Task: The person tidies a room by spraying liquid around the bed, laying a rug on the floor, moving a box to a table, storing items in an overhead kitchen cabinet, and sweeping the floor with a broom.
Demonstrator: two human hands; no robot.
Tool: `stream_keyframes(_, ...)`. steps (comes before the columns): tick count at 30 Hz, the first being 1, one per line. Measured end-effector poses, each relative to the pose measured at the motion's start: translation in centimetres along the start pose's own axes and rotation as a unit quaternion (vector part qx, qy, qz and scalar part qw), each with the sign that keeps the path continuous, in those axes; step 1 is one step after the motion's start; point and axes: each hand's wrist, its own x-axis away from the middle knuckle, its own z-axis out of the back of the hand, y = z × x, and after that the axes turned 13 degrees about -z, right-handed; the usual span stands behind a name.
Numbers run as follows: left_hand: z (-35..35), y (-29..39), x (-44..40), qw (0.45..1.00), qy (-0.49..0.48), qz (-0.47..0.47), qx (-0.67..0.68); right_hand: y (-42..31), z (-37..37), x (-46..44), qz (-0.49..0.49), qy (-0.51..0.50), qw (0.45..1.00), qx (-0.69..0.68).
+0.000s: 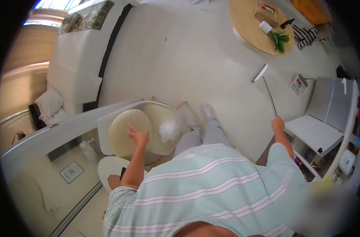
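Note:
My right hand [278, 124] is wrapped round the thin metal handle of a floor squeegee [269, 94]. The squeegee's wide blade [260, 73] rests on the pale floor, ahead and to the right of my feet. On the other side, my left hand [138, 136] is open with its fingers spread, over a round cream cushion [126, 126]. Whether the fingers touch the cushion I cannot tell. The cushion leans inside a white chair [103, 136], beside a crumpled white plastic bag [168, 131].
A round wooden table [247, 25] with a box and a leafy plant stands at the far right. An open white cabinet [314, 128] is near my right arm. A glass panel with a metal frame [65, 126] borders my left. Beyond it lies a white-covered bed [75, 59].

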Motion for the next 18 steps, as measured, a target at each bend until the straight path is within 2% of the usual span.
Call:
stream_keyframes(2,0.1,1.3,-0.6,1.0,-0.007,0.0,-0.008,1.7,1.7,2.1,0.046,0.004,0.998,-0.035)
stream_keyframes(5,-0.2,2.6,-0.9,1.0,0.0,-0.025,-0.01,0.3,1.5,4.2,0.105,-0.021,0.991,-0.08)
stream_keyframes(7,-0.3,3.5,-1.1,1.0,-0.013,-0.016,-0.02,-2.6,0.8,5.1,0.155,-0.042,0.979,-0.121)
stream_keyframes(10,0.1,4.8,-1.8,0.998,-0.023,-0.04,-0.035,-9.8,-5.1,4.8,0.247,-0.041,0.952,-0.176)
stream_keyframes(12,0.7,5.9,-1.5,0.996,-0.027,-0.074,-0.034,-14.0,-5.8,6.9,0.241,-0.074,0.958,-0.137)
stream_keyframes(14,3.0,7.8,-1.1,0.992,-0.036,-0.114,-0.03,-15.2,-7.5,7.7,0.254,-0.075,0.959,-0.099)
stream_keyframes(16,4.0,8.9,-1.1,0.988,-0.037,-0.139,-0.055,-13.9,-10.8,6.2,0.242,-0.071,0.965,-0.077)
stream_keyframes(18,4.1,9.3,-1.4,0.986,-0.036,-0.152,-0.063,-9.1,-11.7,4.3,0.21,-0.086,0.972,-0.065)
